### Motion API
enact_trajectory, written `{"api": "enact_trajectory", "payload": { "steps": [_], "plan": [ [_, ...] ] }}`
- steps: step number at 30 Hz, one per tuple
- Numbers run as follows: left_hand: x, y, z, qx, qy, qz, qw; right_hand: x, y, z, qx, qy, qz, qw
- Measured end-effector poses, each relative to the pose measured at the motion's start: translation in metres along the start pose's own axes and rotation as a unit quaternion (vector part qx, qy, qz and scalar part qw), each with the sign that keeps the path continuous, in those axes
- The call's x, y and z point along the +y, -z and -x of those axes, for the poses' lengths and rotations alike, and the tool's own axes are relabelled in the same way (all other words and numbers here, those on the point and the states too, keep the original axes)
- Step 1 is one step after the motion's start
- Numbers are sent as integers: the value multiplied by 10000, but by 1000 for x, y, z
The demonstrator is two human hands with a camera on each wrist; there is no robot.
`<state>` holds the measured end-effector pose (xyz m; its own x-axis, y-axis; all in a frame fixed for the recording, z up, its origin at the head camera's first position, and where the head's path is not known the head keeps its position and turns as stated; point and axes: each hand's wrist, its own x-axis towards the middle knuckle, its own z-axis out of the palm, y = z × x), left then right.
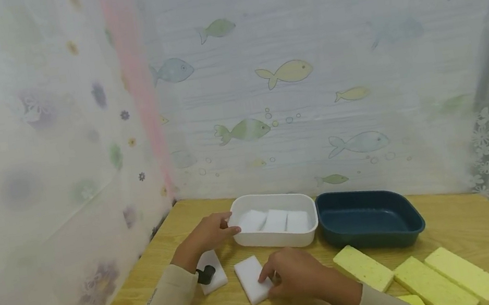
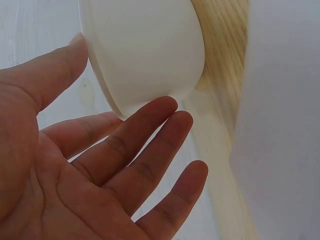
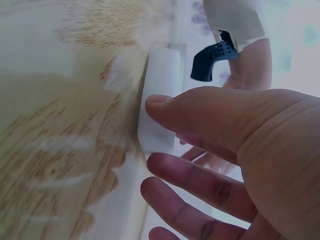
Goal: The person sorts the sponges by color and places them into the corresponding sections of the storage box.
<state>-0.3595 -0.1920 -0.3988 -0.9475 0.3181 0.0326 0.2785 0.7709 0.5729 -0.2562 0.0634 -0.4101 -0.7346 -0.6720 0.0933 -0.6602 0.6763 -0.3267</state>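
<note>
My left hand (image 1: 209,234) is at the left end of a white tub (image 1: 281,239). Its thumb touches the rim in the left wrist view, and long, spread fingers (image 2: 150,130) lie against the outer wall. Several white sponges (image 1: 275,219) lie inside this tub. My right hand (image 1: 298,273) reaches over a white sponge (image 1: 250,278) lying flat on the table. In the right wrist view the thumb overlaps that sponge's side, while the loosely spread fingers (image 3: 195,182) are at its end. Another white sponge (image 1: 215,273) lies under the left wrist, partly hidden.
A dark blue tub (image 1: 371,239) stands right of the white one, rims nearly meeting. Several yellow sponges (image 1: 434,282) lie at the front right of the wooden table (image 1: 196,210). A fish-printed curtain (image 1: 274,158) hangs behind the tubs, with a flowered one (image 1: 71,199) at the left.
</note>
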Motion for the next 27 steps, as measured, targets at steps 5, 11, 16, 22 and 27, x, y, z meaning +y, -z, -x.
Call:
{"api": "enact_trajectory", "payload": {
  "steps": [5,11,16,22,27],
  "plan": [
    [1,0,1,-16,-24,-6,10000,0,0,1,213,87,119,9997],
    [0,0,0,-10,-62,18,10000,1,6,0,465,285,216,9983],
    [0,1,0,-24,-140,28,9999,2,14,1,512,313,207,9980],
    [0,1,0,-51,-162,40,9998,3,22,2,570,282,335,9974],
    [0,0,-1,-81,-231,124,9996,3,28,4,658,212,250,9973]
  ]
}}
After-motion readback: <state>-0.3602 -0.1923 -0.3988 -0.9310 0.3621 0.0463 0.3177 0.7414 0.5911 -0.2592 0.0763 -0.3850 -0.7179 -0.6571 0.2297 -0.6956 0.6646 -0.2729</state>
